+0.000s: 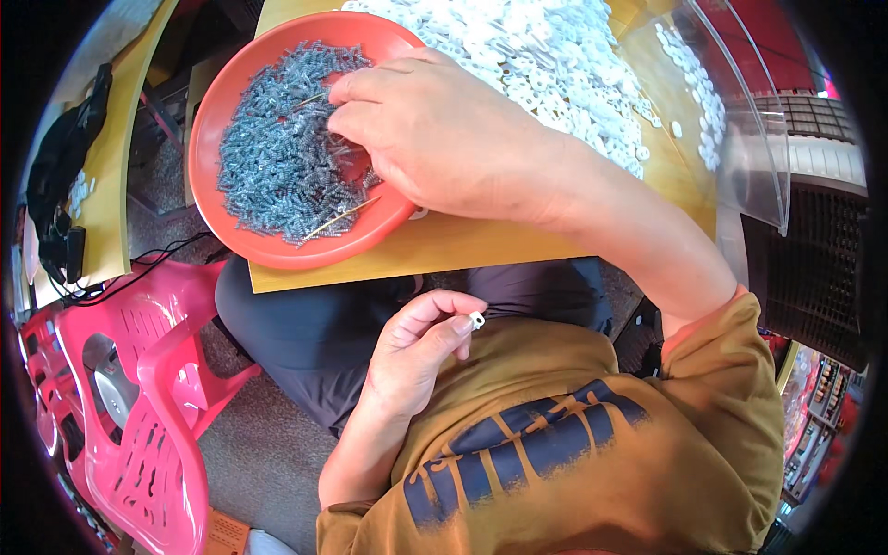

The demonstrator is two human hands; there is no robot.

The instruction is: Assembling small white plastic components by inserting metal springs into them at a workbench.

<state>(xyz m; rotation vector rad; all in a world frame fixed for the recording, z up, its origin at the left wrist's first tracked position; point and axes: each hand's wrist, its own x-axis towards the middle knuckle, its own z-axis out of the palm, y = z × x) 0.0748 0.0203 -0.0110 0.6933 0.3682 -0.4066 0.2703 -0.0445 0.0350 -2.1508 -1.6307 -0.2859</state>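
Note:
My left hand is held above my lap, in front of my shirt, pinching a small white plastic piece between thumb and fingertips. My right hand reaches across the table, over the right side of a round orange-red bowl. Its fingers are bent together at the pile; whatever is between the fingertips is hidden. Filling the bowl are many small grey metal pieces, ridged like screws or springs. A thin gold-coloured stick lies on the pile, and another pokes out near my right fingertips.
A large heap of white plastic pieces covers the back of the yellow table. To its right stands a clear plastic panel. A pink plastic chair is at the left, below another yellow tabletop with a black bag.

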